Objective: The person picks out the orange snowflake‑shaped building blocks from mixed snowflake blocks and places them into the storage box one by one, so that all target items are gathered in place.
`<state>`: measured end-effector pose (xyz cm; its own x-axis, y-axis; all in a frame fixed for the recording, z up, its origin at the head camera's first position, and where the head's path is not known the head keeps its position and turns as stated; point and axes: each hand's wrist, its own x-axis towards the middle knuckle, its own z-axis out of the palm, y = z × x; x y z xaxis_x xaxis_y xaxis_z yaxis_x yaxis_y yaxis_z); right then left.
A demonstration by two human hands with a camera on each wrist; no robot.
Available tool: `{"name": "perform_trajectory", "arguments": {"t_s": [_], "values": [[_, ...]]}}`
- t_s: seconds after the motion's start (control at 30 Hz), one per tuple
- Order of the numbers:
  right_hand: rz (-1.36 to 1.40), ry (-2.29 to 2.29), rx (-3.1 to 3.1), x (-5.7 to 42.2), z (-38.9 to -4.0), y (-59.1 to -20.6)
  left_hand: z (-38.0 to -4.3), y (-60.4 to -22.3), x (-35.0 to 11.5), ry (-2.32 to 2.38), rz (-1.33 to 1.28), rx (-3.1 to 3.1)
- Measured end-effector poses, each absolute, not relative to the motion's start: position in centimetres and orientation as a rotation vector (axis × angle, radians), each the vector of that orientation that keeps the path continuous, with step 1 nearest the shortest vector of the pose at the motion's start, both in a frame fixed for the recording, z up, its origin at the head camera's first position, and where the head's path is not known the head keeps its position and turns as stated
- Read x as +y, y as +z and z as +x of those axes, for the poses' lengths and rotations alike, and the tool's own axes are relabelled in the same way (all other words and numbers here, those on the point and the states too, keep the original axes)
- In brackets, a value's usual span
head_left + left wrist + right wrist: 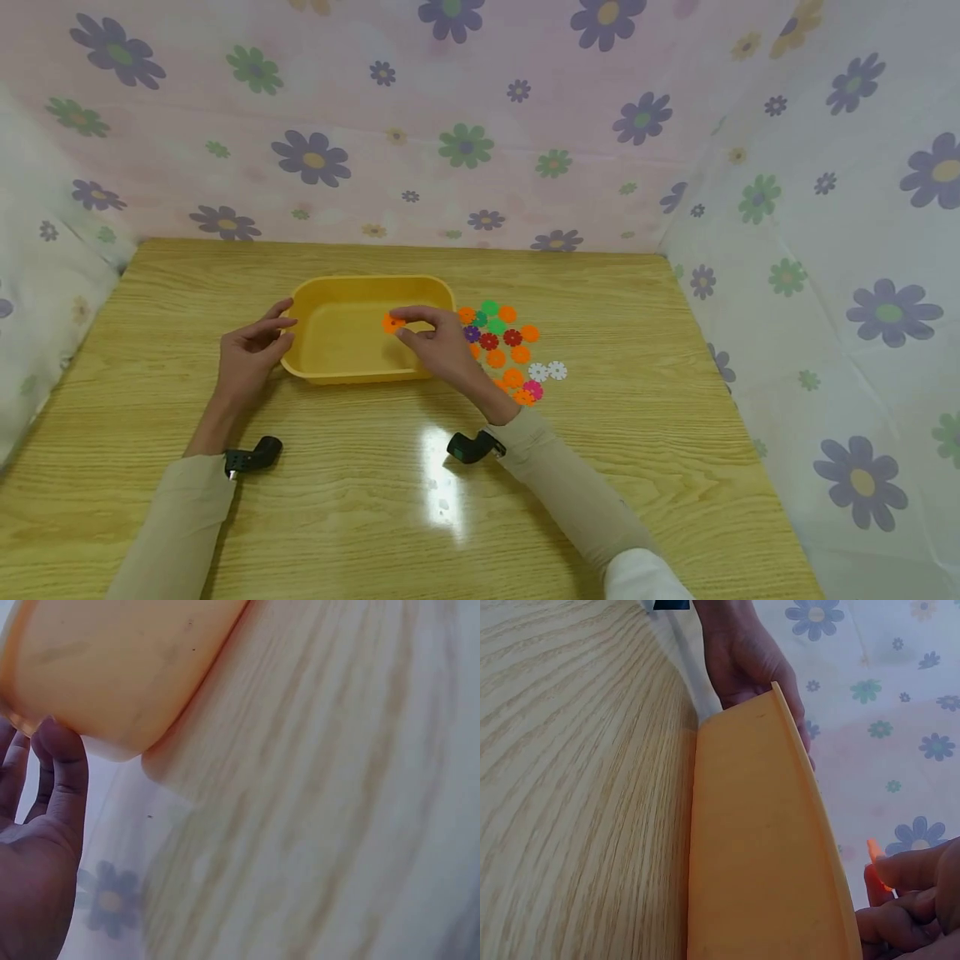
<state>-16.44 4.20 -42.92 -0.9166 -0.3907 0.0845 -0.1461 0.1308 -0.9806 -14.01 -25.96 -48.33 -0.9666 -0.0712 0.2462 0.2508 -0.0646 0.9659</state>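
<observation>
A yellow plastic tub [360, 373] stands on the wooden table, its inside partly hidden by the right hand. At its left end my left hand [253, 354] holds the rim between thumb and fingers; in the left wrist view the thumb [64, 750] meets the tub's outer wall [112, 682]. Over the tub's right half, my right hand [442, 346] pinches an orange notched plastic disc [392, 322] between thumb and forefinger. The right wrist view shows this disc [877, 862] above the tub's rim [817, 802].
Right of the tub lie several loose notched discs: orange [521, 355], dark red [489, 342], green [490, 308], purple [471, 333], pink [532, 390] and white [557, 371]. The right forearm hides some of them. Flower-patterned cloth [465, 192] surrounds the table [352, 500].
</observation>
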Motion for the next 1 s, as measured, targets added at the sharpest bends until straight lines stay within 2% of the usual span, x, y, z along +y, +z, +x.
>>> {"name": "perform_trajectory", "arguments": {"t_s": [0.6,1.0], "values": [[-0.518,-1.492,2.262,2.0,-18.6,-43.4,-14.2,-48.3,-26.2,-2.123,-0.234,-1.990],[-0.397,-1.473,2.122,0.5,-19.3,-43.6,-14.2,-48.3,-26.1,-2.138,-0.259,-1.967]]}}
